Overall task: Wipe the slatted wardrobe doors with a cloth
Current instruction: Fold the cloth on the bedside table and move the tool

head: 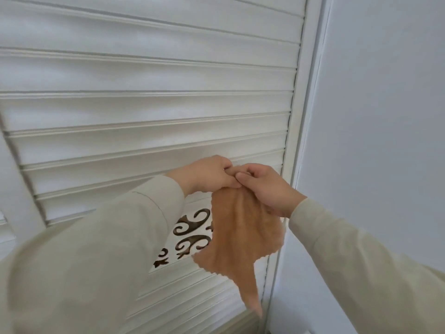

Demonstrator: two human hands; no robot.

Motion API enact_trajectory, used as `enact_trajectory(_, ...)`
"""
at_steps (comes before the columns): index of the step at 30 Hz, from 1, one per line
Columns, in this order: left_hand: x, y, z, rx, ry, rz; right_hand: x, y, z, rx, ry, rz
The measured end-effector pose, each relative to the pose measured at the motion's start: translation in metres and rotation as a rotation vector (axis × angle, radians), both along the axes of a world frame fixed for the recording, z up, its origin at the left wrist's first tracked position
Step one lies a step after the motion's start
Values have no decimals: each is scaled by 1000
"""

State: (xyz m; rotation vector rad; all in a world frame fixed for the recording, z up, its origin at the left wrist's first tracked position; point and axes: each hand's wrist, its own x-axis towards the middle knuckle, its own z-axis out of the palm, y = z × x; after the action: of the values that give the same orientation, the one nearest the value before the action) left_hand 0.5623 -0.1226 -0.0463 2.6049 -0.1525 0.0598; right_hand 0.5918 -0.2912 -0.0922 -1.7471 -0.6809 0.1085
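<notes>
From the head view, both hands meet in front of the white slatted door [149, 112], held just off its lower slats. The left hand [207, 173] and the right hand [266, 186] each have fingers curled and pinch the top edge of the orange cloth [240, 237], their fingertips touching each other. The cloth hangs loose below them, its ragged lower corner tapering down near the door's right frame [297, 131]. Right of the frame a plain pale wall [385, 116] meets the door closely, leaving little room on that side. Left of the hands the slats run wide and unobstructed. Behind the cloth sits a cut-out scroll panel [190, 235], with finer slats below. Both arms wear pale sleeves [96, 261].
</notes>
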Motion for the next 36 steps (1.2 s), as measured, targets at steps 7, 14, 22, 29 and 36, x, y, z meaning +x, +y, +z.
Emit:
enact_trajectory(7, 33, -24, -26, 16, 96, -121, 22, -58, -76, -274, 194, -53)
enact_trajectory(14, 50, -7, -53, 32, 115, -277, -8, -81, -144, -327, 361, -399)
enact_trajectory(22, 50, -6, -119, -38, 244, -490, -110, -93, -180, -302, 496, -738)
enact_trajectory(29, 30, -34, -198, 176, 451, -644, -184, -114, -220, -343, 654, -914)
enact_trajectory(36, -8, -74, -285, 309, 602, -707, -239, -137, -287, -365, 760, -949)
